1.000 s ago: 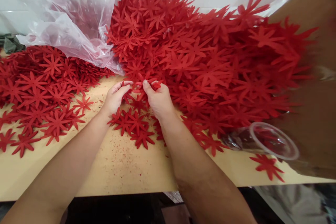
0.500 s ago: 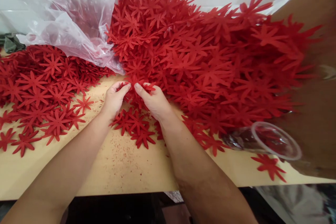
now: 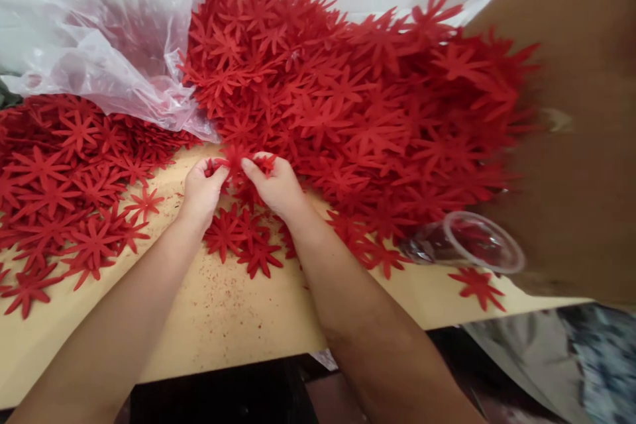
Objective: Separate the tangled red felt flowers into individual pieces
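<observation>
Between my two hands is a red flower-shaped cutout (image 3: pixel 235 158) with long narrow petals. My left hand (image 3: pixel 203 187) pinches its left side between thumb and fingers. On the other side my right hand (image 3: pixel 275 182) is closed on it too, with red petal tips showing above the fingers. Just below the hands, several loose red flowers (image 3: pixel 259 256) lie on the table. A tall heap of the same red flowers (image 3: pixel 348 119) rises behind and to the right of my right hand. Another pile of red flowers (image 3: pixel 50 179) spreads out left of my left hand.
A clear plastic bag (image 3: pixel 124 73) stands crumpled at the back left, against the white wall. At the right, a clear plastic cup (image 3: pixel 484 242) lies on its side before a brown cardboard panel (image 3: pixel 561 212). Red crumbs dot the pale tabletop (image 3: pixel 238 324).
My view has turned and tilted slightly, so the heap and cup appear further left. Both hands stay close together on the red flower, whose petals now show more clearly between them.
</observation>
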A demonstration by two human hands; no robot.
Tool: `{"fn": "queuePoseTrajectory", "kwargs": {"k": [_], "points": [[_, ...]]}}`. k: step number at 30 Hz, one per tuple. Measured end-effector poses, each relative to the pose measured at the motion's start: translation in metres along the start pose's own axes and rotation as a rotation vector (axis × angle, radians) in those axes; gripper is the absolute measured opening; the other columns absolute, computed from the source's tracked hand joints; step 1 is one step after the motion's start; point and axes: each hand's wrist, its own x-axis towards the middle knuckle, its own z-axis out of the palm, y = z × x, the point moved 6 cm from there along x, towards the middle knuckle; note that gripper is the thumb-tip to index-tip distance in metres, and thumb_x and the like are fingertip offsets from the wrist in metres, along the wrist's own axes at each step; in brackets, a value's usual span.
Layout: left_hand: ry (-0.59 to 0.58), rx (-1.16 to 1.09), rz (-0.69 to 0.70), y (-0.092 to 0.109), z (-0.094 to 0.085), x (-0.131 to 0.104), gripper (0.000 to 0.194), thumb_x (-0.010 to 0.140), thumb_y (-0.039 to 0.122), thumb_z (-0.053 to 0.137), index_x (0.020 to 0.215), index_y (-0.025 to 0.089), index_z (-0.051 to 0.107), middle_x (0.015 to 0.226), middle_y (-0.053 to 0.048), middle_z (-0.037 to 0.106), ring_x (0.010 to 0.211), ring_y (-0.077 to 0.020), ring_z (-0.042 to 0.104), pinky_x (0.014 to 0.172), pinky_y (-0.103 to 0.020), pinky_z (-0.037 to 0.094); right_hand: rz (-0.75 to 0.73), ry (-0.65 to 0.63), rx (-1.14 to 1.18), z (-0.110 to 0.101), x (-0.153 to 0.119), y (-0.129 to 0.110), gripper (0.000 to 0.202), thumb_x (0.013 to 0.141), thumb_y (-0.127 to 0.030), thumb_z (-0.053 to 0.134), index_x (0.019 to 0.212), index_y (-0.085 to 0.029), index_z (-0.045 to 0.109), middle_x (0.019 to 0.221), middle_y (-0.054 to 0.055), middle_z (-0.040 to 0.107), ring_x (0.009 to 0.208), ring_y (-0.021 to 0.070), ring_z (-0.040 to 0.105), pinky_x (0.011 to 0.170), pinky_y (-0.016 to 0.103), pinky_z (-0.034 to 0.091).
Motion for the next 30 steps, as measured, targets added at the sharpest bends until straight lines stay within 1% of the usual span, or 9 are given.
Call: {"fn": "queuePoseTrajectory", "kwargs": {"k": [4, 8, 12, 15, 18, 21, 25, 28, 30], "points": [[0.024, 0.006, 0.050, 0.003, -0.001, 0.003, 0.019, 0.062, 0.014, 0.065, 0.069, 0.017, 0.048, 0.061, 0.007, 0.048, 0.053, -0.0039, 0.043, 0.056, -0.018, 0.037, -0.007, -0.109, 0.015, 0.010, -0.003, -0.009, 0.030, 0.063, -0.045, 0.069, 0.067, -0.020, 0.052, 0.064, -0.003, 0.057, 0.060, 0.0098, 0.051, 0.064, 0.026, 0.045], [-0.017, 0.006, 0.070, 0.002, 0.002, 0.003, 0.025, 0.064, 0.028, 0.069, 0.066, 0.017, 0.047, 0.057, 0.008, 0.047, 0.051, -0.0035, 0.042, 0.055, -0.017, 0.036, -0.009, -0.142, 0.079, 0.011, -0.004, -0.014, 0.030, 0.061, -0.044, 0.070, 0.065, -0.019, 0.054, 0.066, -0.003, 0.058, 0.065, 0.0102, 0.053, 0.071, 0.026, 0.047], [-0.051, -0.045, 0.055, 0.002, 0.002, 0.003, 0.030, 0.062, 0.039, 0.071, 0.070, 0.017, 0.051, 0.059, 0.006, 0.052, 0.052, -0.0047, 0.045, 0.053, -0.018, 0.038, 0.012, -0.071, 0.132, 0.003, 0.000, -0.011, 0.024, 0.062, -0.037, 0.069, 0.068, -0.018, 0.055, 0.069, -0.003, 0.060, 0.068, 0.0099, 0.055, 0.076, 0.026, 0.047], [-0.052, -0.058, 0.003, 0.001, -0.001, 0.005, 0.032, 0.058, 0.034, 0.075, 0.078, 0.018, 0.055, 0.066, 0.005, 0.055, 0.054, -0.0052, 0.048, 0.049, -0.018, 0.037, 0.043, 0.035, 0.163, -0.008, 0.005, -0.005, 0.016, 0.066, -0.030, 0.064, 0.069, -0.019, 0.052, 0.067, -0.005, 0.058, 0.065, 0.0088, 0.054, 0.075, 0.025, 0.047], [-0.082, -0.031, -0.006, 0.002, 0.000, 0.006, 0.034, 0.056, 0.027, 0.076, 0.083, 0.018, 0.057, 0.066, 0.006, 0.056, 0.054, -0.0047, 0.048, 0.049, -0.018, 0.036, 0.049, 0.087, 0.189, -0.012, 0.008, -0.002, 0.013, 0.066, -0.023, 0.063, 0.072, -0.019, 0.052, 0.070, -0.005, 0.058, 0.068, 0.0087, 0.055, 0.079, 0.025, 0.046], [-0.127, -0.057, 0.040, 0.003, 0.004, 0.007, 0.032, 0.056, 0.024, 0.075, 0.082, 0.017, 0.058, 0.067, 0.005, 0.058, 0.058, -0.0042, 0.051, 0.058, -0.017, 0.040, 0.016, 0.051, 0.221, -0.004, 0.006, -0.006, 0.015, 0.067, -0.028, 0.064, 0.072, -0.019, 0.052, 0.071, -0.003, 0.059, 0.071, 0.0092, 0.055, 0.080, 0.025, 0.045], [-0.097, -0.083, 0.049, -0.001, 0.004, 0.009, 0.030, 0.053, 0.021, 0.076, 0.074, 0.015, 0.056, 0.065, 0.006, 0.058, 0.060, -0.0041, 0.051, 0.062, -0.016, 0.041, 0.045, -0.077, 0.234, 0.014, -0.003, -0.010, 0.030, 0.063, -0.040, 0.068, 0.073, -0.020, 0.049, 0.070, -0.003, 0.057, 0.067, 0.0097, 0.053, 0.074, 0.026, 0.046], [-0.104, -0.122, 0.048, -0.001, 0.001, 0.009, 0.025, 0.060, 0.031, 0.072, 0.074, 0.015, 0.058, 0.066, 0.004, 0.060, 0.062, -0.0056, 0.053, 0.061, -0.017, 0.041, 0.095, -0.113, 0.221, 0.021, -0.005, -0.005, 0.037, 0.053, -0.035, 0.075, 0.074, -0.021, 0.047, 0.071, -0.005, 0.056, 0.065, 0.0092, 0.051, 0.071, 0.026, 0.045], [-0.141, -0.170, 0.000, -0.002, 0.000, 0.010, 0.028, 0.069, 0.041, 0.064, 0.078, 0.015, 0.060, 0.069, 0.002, 0.062, 0.063, -0.0073, 0.055, 0.058, -0.018, 0.041, 0.092, -0.087, 0.183, 0.020, -0.004, -0.003, 0.033, 0.054, -0.031, 0.071, 0.073, -0.020, 0.047, 0.070, -0.005, 0.055, 0.065, 0.0090, 0.050, 0.072, 0.027, 0.044]]}}
